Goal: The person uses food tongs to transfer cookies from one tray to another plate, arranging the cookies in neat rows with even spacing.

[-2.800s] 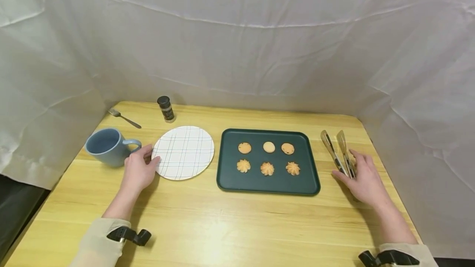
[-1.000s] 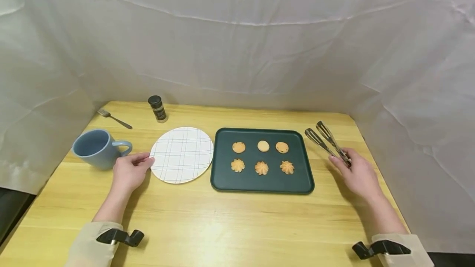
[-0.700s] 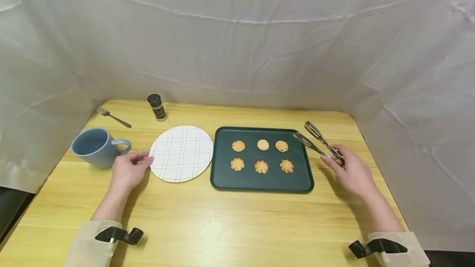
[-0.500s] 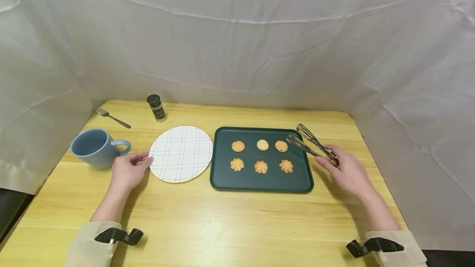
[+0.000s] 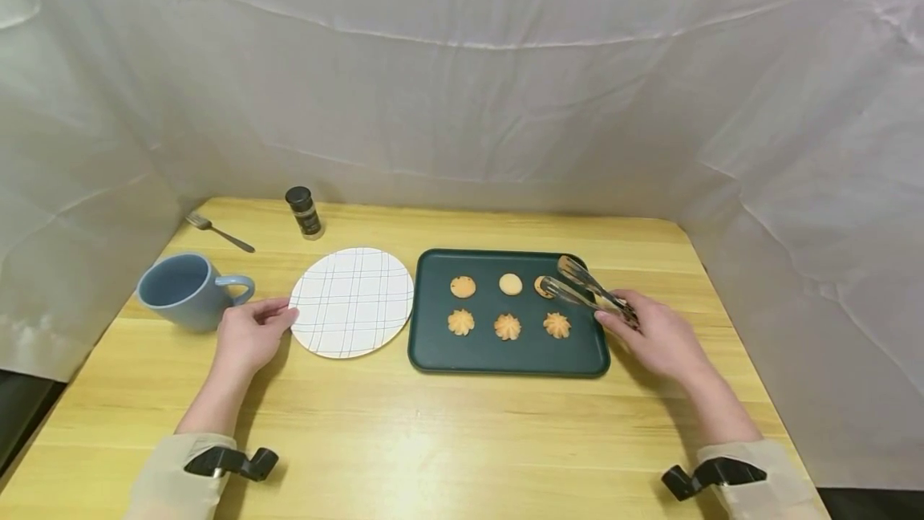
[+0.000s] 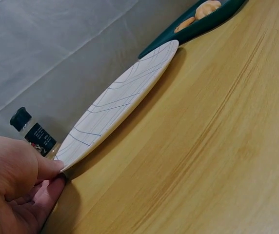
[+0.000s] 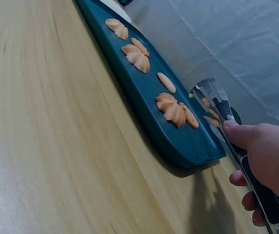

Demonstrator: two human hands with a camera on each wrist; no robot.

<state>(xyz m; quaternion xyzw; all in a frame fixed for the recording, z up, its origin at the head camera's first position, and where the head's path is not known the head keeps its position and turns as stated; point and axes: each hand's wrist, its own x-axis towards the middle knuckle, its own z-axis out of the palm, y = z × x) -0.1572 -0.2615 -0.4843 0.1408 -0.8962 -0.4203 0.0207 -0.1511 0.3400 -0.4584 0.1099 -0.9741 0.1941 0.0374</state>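
Note:
My left hand [image 5: 249,335] pinches the left rim of a white checked plate [image 5: 354,303] between thumb and fingers; the left wrist view shows the thumb on top of the rim. In my right hand [image 5: 660,335] I hold metal tongs [image 5: 588,289], their two arms spread apart. The tongs' heads hang over the right part of a dark green tray [image 5: 505,359] and partly hide a speckled round cookie [image 5: 541,287]. Two more round cookies lie in the tray's back row, one of them a plain cookie [image 5: 510,284]. Swirled cookies [image 5: 557,325] form the front row.
A blue mug [image 5: 191,295] stands just left of my left hand, its handle close to my fingers. Behind it lie a fork [image 5: 220,231] and a black-capped spice jar [image 5: 305,213]. Grey cloth [image 5: 462,103] rises at the table's back and sides.
My right hand has picked up the tongs and carried them left, from beside the tray to over its back right cookie. My left hand stays at the plate's rim.

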